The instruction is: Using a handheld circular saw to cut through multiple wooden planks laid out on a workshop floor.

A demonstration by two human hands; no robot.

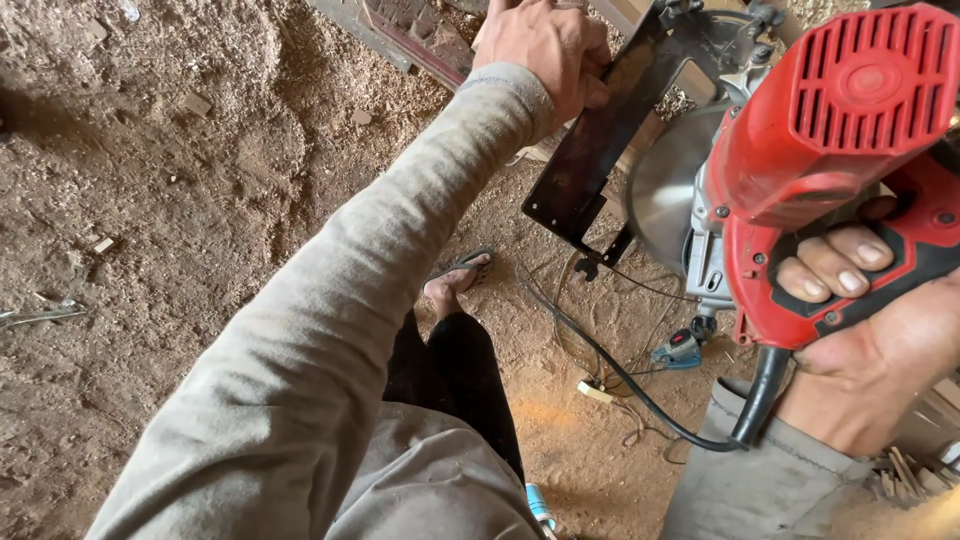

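One circular saw (800,160) is in view, red-bodied with a single round steel blade (662,190) and one flat black base plate (600,130). Two hands work on it. The right hand (860,330) is wrapped tight around the red and black handle at the saw's rear, four fingers (835,265) curled through the grip, so the motor housing sits just above and ahead of that hand. The left hand (545,45) reaches far forward on an outstretched grey sleeve (350,300) and is closed on the upper edge of the base plate, thumb pressed against its face; the plate hangs tilted down from this hand toward the blade. The saw thus spans between the two hands, held off the ground, blade between plate and motor.

One black power cord (640,390) leaves the handle below the right hand and loops down over the dirt floor (150,180). One small blue and red clip-like tool (680,350) lies beneath the saw, near the cord. One sandalled foot (458,275) shows under the left forearm. A few wood offcuts (910,470) lie beside the right wrist
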